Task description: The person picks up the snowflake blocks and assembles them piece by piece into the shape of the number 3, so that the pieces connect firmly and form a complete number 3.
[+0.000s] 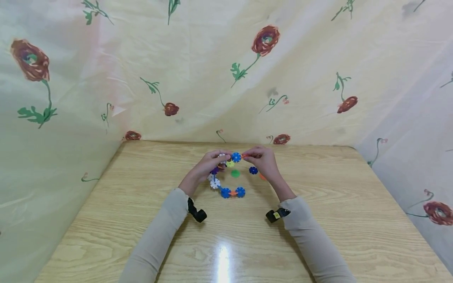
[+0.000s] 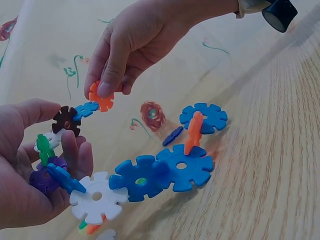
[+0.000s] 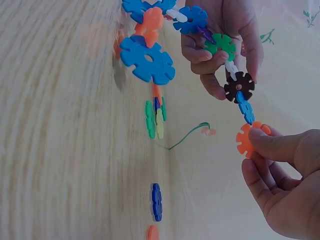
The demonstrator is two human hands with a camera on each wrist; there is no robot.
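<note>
A chain of notched plastic snowflake discs [image 2: 97,197] hangs in a curve, slotted edge to edge in white, blue, purple, green, brown and orange. My left hand [image 1: 207,164] grips it partway along, with a brown disc [image 2: 66,121] at the fingertips and a green disc [image 3: 220,46] against the fingers. Between thumb and fingers, my right hand [image 1: 264,161] pinches an orange disc [image 3: 244,142] at one end. That disc meets a light blue disc [image 3: 245,108] linked to the brown one. The other end of the chain has large blue discs [image 2: 185,167] joined by an orange one.
Loose discs lie on the wooden table [image 1: 226,228], among them a green disc [image 1: 235,173], a dark blue disc [image 1: 253,170] and an orange disc [image 1: 262,177]. A flowered cloth [image 1: 212,70] hangs behind the table and at both sides.
</note>
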